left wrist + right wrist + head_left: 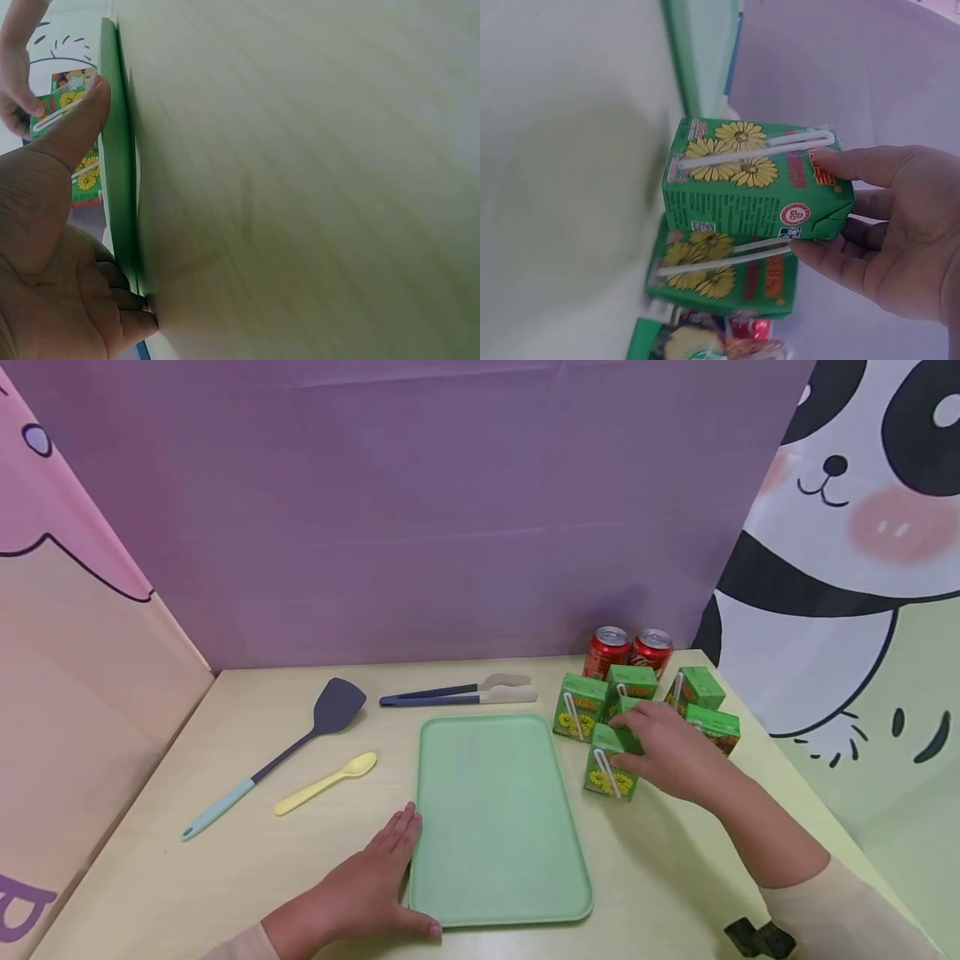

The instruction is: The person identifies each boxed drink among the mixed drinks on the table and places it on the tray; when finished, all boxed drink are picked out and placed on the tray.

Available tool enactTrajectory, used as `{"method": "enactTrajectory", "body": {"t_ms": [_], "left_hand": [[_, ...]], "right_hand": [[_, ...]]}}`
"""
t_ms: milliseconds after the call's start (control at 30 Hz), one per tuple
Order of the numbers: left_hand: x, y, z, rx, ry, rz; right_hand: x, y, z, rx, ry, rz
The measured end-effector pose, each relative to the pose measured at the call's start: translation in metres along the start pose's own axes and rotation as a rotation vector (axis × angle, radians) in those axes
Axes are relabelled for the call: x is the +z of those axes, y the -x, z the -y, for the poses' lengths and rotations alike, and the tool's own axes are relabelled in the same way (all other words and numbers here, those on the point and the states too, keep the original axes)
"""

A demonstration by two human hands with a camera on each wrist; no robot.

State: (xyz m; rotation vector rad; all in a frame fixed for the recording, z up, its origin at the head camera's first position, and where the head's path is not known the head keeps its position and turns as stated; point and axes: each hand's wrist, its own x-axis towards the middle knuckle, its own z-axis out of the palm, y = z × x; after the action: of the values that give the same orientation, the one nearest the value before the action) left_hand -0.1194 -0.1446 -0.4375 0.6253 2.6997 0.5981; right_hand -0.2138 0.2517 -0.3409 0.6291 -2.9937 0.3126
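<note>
1. Right hand (671,752) grips a boxy green carton (609,783) beside the tray (498,818); only the right wrist view reveals its fine side print.
2. Head view alone takes in a yellow spoon (326,785).
3. Left hand (375,877), fingers extended, touches the round-cornered tray on a faintly grained worktop (187,902).

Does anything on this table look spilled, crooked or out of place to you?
Nothing really stands out: I see no spill or obvious damage. The drink boxes sit at mixed angles, and the spatula and spoon lie slanted, but that seems like casual placement.
</note>
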Motion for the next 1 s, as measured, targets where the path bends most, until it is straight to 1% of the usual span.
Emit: {"method": "enactTrajectory", "body": {"t_ms": [67, 167, 300, 467, 600, 733, 833, 1000], "left_hand": [[0.000, -0.001, 0.000, -0.001, -0.007, 0.001], [0.000, -0.001, 0.000, -0.005, -0.007, 0.001], [-0.002, 0.000, 0.000, -0.012, -0.009, -0.010], [-0.007, 0.001, -0.003, -0.001, 0.009, -0.023], [-0.007, 0.000, -0.003, -0.012, 0.015, -0.007], [-0.004, -0.001, -0.001, -0.020, 0.000, 0.001], [-0.002, -0.001, 0.001, -0.018, -0.003, 0.004], [-0.002, -0.002, 0.000, -0.025, -0.007, 0.014]], "right_hand": [[-0.004, -0.003, 0.004, -0.002, -0.018, -0.003], [-0.010, -0.012, 0.014, -0.026, -0.028, -0.010], [-0.013, -0.030, 0.031, -0.073, -0.039, -0.024], [-0.012, -0.050, 0.051, -0.105, -0.078, -0.038], [-0.004, -0.067, 0.069, -0.121, -0.093, -0.044], [0.008, -0.087, 0.085, -0.124, -0.094, -0.040], [0.018, -0.103, 0.097, -0.117, -0.087, -0.014], [0.032, -0.124, 0.116, -0.129, -0.074, 0.022]]}}
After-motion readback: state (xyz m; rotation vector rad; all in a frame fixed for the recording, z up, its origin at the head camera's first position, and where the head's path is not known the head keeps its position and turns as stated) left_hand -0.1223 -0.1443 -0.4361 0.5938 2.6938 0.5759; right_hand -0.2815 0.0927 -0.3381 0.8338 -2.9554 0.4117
